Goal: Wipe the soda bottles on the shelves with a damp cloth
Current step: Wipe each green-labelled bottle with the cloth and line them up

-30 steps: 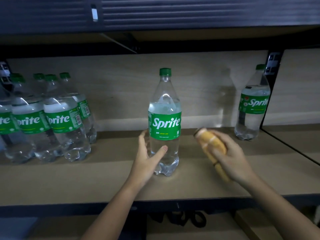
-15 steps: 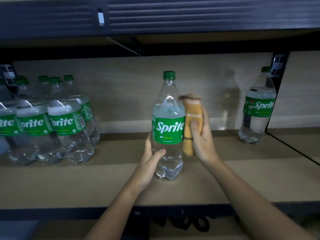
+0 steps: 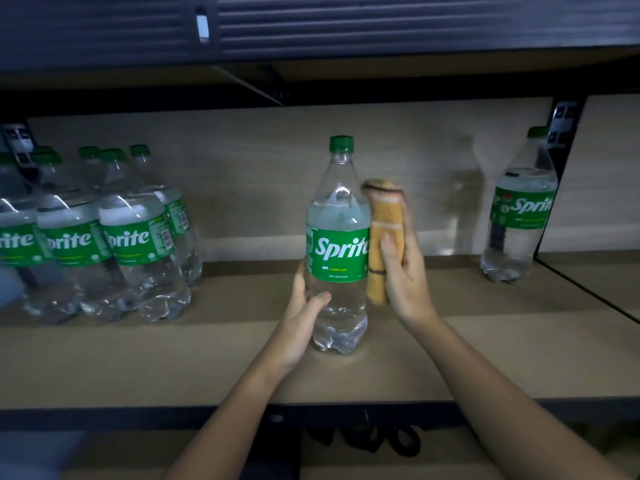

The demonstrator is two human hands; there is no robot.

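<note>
Since half a second ago little has shifted: the right hand [image 3: 401,271] still presses the folded cloth [image 3: 384,244] against the right side of the centre bottle [image 3: 337,244], much as before; a second ago that hand was low on the right, clear of the bottle, with the cloth pointing away. The left hand [image 3: 304,306] keeps its hold low on the bottle's left side, thumb across the front below the label, fingers curled behind. Right hand is wrapped round the cloth, thumb on its front face, fingers behind it. Centre bottle stands upright on the wooden shelf [image 3: 173,362], near the front-middle; clear plastic, green cap, green Sprite label, clear liquid up to about the shoulder. Cloth is yellow-orange with thin dark and pale stripes, folded into a narrow upright pad touching the bottle's label and upper body. To the left, a cluster of Sprite bottles [image 3: 131,237] stands packed together, all with green caps and clear liquid. Far right, a single Sprite bottle [image 3: 523,216] stands alone by the back panel, well apart from the centre one. Lighting dim; fine label print unreadable.
</note>
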